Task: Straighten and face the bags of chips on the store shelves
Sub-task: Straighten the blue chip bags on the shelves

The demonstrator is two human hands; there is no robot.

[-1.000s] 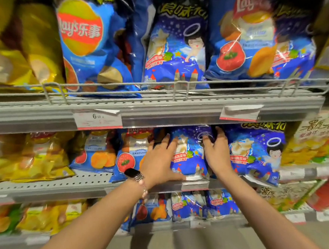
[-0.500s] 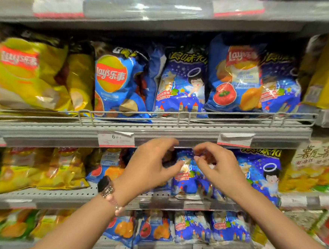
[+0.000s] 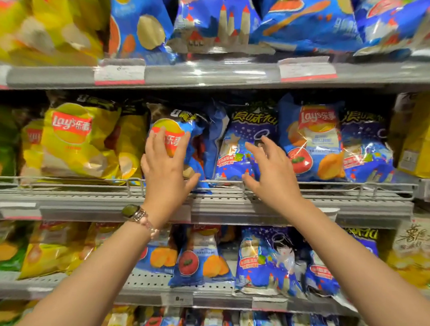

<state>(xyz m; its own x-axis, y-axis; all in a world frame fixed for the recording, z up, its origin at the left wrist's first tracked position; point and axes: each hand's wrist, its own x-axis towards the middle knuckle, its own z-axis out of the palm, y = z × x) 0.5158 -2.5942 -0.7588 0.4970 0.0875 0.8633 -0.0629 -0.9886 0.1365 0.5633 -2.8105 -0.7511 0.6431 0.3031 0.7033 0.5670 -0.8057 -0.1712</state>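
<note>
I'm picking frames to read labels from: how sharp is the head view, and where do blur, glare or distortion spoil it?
Head view: the middle is fairly sharp, the logo on the yellow bag readable; the top-shelf bags and left edge smear with motion blur; glare streaks the top shelf's front strip and the price tag is unreadable; wide-angle distortion bends the shelves; both hands, left hand and right hand, look crisp.

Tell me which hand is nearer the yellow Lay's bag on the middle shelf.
Left. The left hand lies on the blue Lay's bag right beside the yellow Lay's bag. The right hand is farther right, before the starry bag.
</note>
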